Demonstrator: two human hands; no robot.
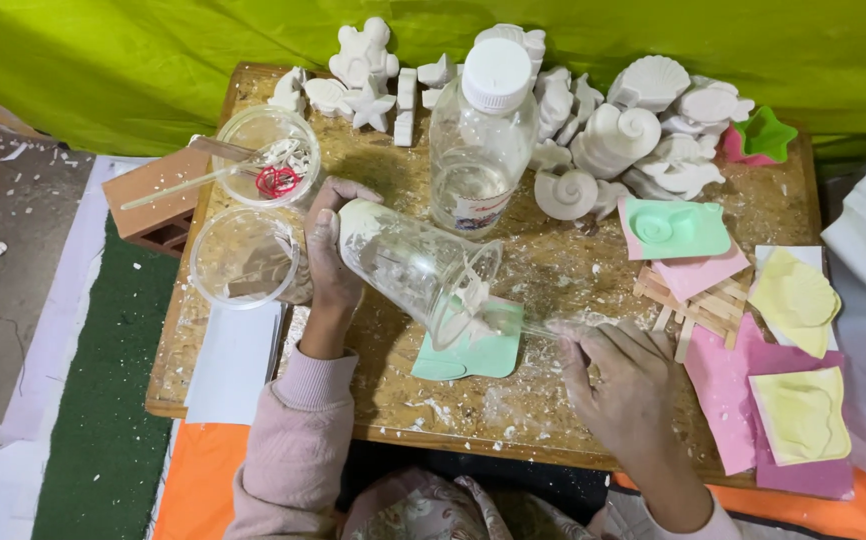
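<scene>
While tilted over a green mould (473,352), plaster-streaked clear cup (418,268).

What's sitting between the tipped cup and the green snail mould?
Head view: bare, crumb-strewn tabletop lies between the tipped cup and the green snail mould.

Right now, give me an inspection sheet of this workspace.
Surface: wooden board table, strewn with white crumbs.
Job's things: clear plastic cup tilted over green mould; stirring stick at its mouth.
Clutter: white plaster figures, clear bottle, two other cups, yellow moulds, pink sheets.
Grippers: left hand holds the cup; right hand holds the stick.
Cables: nothing seen.
Surroundings: green cloth, brick.
</scene>
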